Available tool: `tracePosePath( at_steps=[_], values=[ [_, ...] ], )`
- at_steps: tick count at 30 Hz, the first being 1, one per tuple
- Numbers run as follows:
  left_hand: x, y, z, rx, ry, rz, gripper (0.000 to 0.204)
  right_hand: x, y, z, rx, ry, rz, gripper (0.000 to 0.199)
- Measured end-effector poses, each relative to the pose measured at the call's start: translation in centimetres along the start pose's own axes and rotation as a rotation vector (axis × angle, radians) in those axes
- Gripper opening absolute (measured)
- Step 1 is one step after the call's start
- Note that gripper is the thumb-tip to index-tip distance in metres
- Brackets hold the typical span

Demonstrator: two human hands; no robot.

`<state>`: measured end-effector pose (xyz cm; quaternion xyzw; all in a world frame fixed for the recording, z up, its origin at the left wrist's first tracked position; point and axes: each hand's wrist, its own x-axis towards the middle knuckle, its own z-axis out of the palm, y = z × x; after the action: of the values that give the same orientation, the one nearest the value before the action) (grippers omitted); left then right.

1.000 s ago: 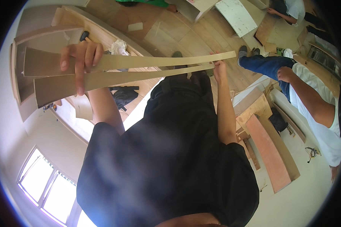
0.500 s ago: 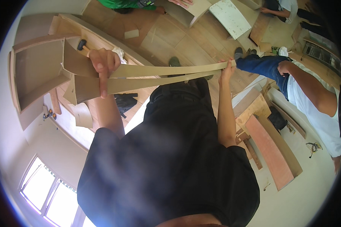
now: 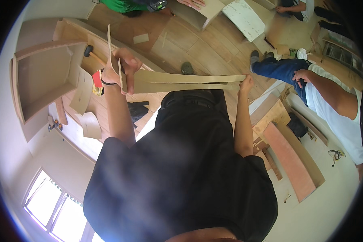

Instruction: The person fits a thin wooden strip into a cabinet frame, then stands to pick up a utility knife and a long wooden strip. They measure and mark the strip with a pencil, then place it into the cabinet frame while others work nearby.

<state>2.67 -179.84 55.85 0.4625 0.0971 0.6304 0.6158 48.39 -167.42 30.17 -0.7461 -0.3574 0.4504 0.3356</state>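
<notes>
Two long, thin tan strips (image 3: pixel 189 78) stretch side by side across the space before my body, with a narrow gap between them. My left hand (image 3: pixel 129 66) is closed around them near their left ends, which stick out past the fingers and are seen nearly edge-on. At the opposite ends my right hand (image 3: pixel 246 84) pinches the strips together. Behind my left wrist, a mallet (image 3: pixel 93 53) with a black head and wooden handle lies by a wooden frame. A red and yellow item (image 3: pixel 97 82) beside that wrist is partly hidden, and I cannot make out its kind.
An open wooden box (image 3: pixel 48 78) stands at the left, with curved tan pieces (image 3: pixel 88 125) below it. At right are a pink-faced curved panel (image 3: pixel 290 161) and a standing person in jeans (image 3: pixel 280 71). A white-topped panel (image 3: pixel 244 19) and other people are farther off.
My left hand has turned and shifted right, swinging the strips' left ends from broadside to nearly edge-on. My right hand has moved slightly right and down. The red and yellow item has come into view.
</notes>
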Motion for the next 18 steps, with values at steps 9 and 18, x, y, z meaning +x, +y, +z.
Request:
tracePosePath(
  at_steps=[9,18],
  values=[
    [-0.5,0.2,0.2,-0.033,-0.015,-0.016,0.043,0.8,1.9,0.0,0.06,0.04,0.048,0.021],
    [0.0,0.9,0.4,0.013,-0.08,-0.027,0.041,-0.1,0.8,-0.7,-0.632,-0.027,-0.473,0.022]
  ],
)
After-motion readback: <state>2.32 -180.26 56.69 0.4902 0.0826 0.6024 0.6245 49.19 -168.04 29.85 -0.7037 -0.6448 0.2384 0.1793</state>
